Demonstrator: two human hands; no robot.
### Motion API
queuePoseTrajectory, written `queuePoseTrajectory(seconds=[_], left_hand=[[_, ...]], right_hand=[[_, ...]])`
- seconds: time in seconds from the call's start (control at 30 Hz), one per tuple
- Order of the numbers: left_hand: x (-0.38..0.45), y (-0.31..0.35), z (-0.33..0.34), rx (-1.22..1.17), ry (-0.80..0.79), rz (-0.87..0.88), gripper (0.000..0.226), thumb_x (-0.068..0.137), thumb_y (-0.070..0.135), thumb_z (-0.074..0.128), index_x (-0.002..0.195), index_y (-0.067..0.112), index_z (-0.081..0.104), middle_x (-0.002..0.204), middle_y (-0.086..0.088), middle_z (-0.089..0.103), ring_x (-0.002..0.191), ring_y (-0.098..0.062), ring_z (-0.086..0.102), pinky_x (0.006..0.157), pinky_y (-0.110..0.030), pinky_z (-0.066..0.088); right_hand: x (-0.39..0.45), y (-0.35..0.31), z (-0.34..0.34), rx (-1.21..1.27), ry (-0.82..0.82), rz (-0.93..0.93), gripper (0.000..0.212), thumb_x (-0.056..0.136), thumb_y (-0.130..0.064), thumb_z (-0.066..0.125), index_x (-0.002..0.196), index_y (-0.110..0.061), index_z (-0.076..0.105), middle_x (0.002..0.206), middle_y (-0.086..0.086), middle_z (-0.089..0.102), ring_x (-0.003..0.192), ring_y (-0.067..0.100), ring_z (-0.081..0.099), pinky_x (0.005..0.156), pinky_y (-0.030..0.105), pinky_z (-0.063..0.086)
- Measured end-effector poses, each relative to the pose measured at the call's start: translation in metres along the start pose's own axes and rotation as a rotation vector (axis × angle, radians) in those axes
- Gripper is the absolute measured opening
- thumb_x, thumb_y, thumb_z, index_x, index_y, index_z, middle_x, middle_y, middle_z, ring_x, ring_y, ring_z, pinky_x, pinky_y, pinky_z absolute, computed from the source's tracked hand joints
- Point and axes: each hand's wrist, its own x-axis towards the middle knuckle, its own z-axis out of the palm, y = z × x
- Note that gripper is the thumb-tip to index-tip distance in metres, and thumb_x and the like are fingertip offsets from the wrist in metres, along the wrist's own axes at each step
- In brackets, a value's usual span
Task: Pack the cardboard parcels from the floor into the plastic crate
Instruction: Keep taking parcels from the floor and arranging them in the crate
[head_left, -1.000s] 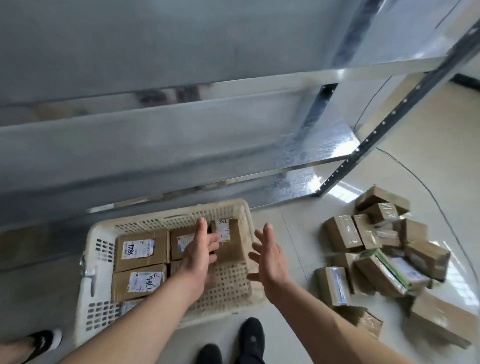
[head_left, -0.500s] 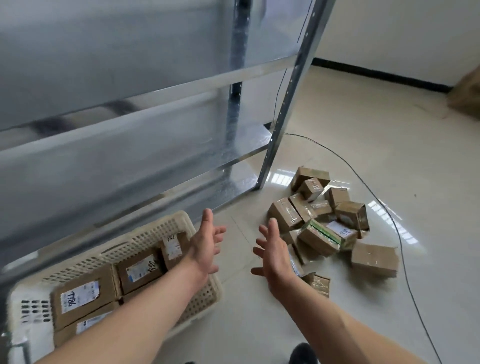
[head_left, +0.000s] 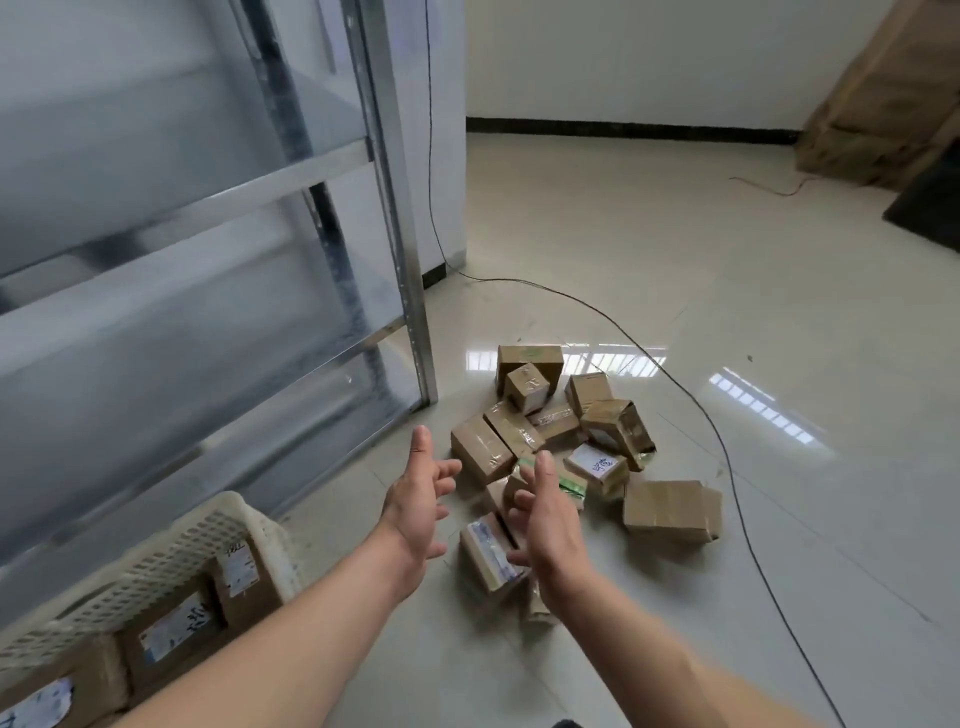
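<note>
Hands (head_left: 415, 506) reached parcels (head_left: 561, 436), cable (head_left: 727, 452) beside

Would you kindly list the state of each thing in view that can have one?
left hand: open, empty, above the floor
right hand: open, empty, above the pile
plastic crate: on the floor, partly filled with parcels
parcels on the floor: loose heap, taped shut
lone parcel: lying apart, to the right of the heap
cable: slack across the floor

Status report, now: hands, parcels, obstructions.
Left hand and right hand open, empty, over parcel pile. Crate part filled. Cable beside pile.
</note>
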Motion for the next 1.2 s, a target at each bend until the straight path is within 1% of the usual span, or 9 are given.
queuePoseTrajectory(seconds=[0.07,0.17,0.3,0.37,0.43,0.67,0.83,1.1,1.2], left_hand=[[0.004,0.008,0.03,-0.006,0.005,-0.004,0.086,0.087,0.079,0.017,0.135,0.02,0.057,0.15,-0.01,0.046,0.137,-0.032,0.041,0.105,-0.056,0.034],[0.009,0.021,0.064,0.001,0.008,0.005,0.085,0.089,0.078,0.016,0.137,0.02,0.056,0.152,-0.011,0.045,0.14,-0.033,0.039,0.109,-0.058,0.032],[0.019,0.036,0.092,0.003,0.008,-0.004,0.083,0.092,0.075,0.015,0.138,0.018,0.054,0.152,-0.011,0.044,0.143,-0.035,0.036,0.113,-0.062,0.029],[0.029,0.042,0.1,-0.007,0.006,-0.012,0.083,0.092,0.075,0.015,0.139,0.018,0.054,0.154,-0.012,0.042,0.144,-0.035,0.035,0.113,-0.062,0.029],[0.043,0.048,0.104,-0.019,-0.001,-0.018,0.084,0.092,0.075,0.015,0.14,0.018,0.053,0.155,-0.012,0.04,0.144,-0.035,0.034,0.113,-0.062,0.028],[0.105,0.065,0.109,-0.072,-0.029,-0.055,0.08,0.091,0.075,0.016,0.135,0.021,0.056,0.154,-0.01,0.042,0.142,-0.035,0.036,0.114,-0.063,0.028],[0.165,0.094,0.103,-0.095,-0.054,-0.089,0.083,0.091,0.075,0.015,0.139,0.02,0.053,0.154,-0.01,0.042,0.142,-0.033,0.037,0.113,-0.061,0.028],[0.242,0.117,0.101,-0.09,-0.067,-0.159,0.08,0.093,0.073,0.016,0.138,0.018,0.053,0.154,-0.011,0.04,0.143,-0.034,0.035,0.112,-0.06,0.028],[0.267,0.117,0.107,-0.101,-0.057,-0.177,0.079,0.092,0.073,0.016,0.135,0.019,0.055,0.153,-0.011,0.041,0.142,-0.034,0.036,0.112,-0.061,0.028]], right_hand=[[0.012,-0.015,-0.027,0.006,-0.012,-0.003,0.05,0.098,-0.073,0.029,0.096,-0.038,0.064,0.106,0.004,0.065,0.093,0.017,0.061,0.098,0.061,0.052],[0.032,-0.032,-0.058,0.013,-0.016,-0.002,0.04,0.103,-0.063,0.031,0.093,-0.041,0.062,0.101,0.01,0.066,0.096,0.021,0.062,0.102,0.061,0.049],[0.057,-0.043,-0.077,-0.015,-0.019,-0.015,0.049,0.102,-0.067,0.029,0.118,-0.036,0.064,0.115,0.001,0.063,0.104,0.021,0.06,0.101,0.057,0.051],[0.071,-0.05,-0.08,-0.047,-0.005,-0.01,0.062,0.1,-0.07,0.029,0.138,-0.03,0.058,0.124,0.003,0.06,0.098,0.021,0.061,0.09,0.053,0.056],[0.084,-0.057,-0.079,-0.055,0.003,0.012,0.065,0.1,-0.069,0.029,0.144,-0.028,0.054,0.13,0.003,0.057,0.1,0.021,0.058,0.078,0.046,0.056],[0.136,-0.076,-0.067,-0.054,0.001,0.079,0.067,0.1,-0.069,0.032,0.149,-0.026,0.049,0.149,0.006,0.051,0.13,0.028,0.05,0.099,0.057,0.051],[0.195,-0.1,-0.046,-0.12,0.034,0.092,0.068,0.099,-0.069,0.031,0.15,-0.026,0.047,0.148,0.008,0.051,0.128,0.027,0.052,0.105,0.058,0.046],[0.268,-0.11,-0.015,-0.164,0.036,0.119,0.064,0.102,-0.066,0.027,0.146,-0.027,0.05,0.127,0.002,0.055,0.11,0.023,0.054,0.094,0.052,0.052],[0.291,-0.109,-0.012,-0.173,0.023,0.126,0.063,0.102,-0.066,0.028,0.143,-0.025,0.053,0.131,0.004,0.058,0.107,0.019,0.056,0.1,0.056,0.05]])
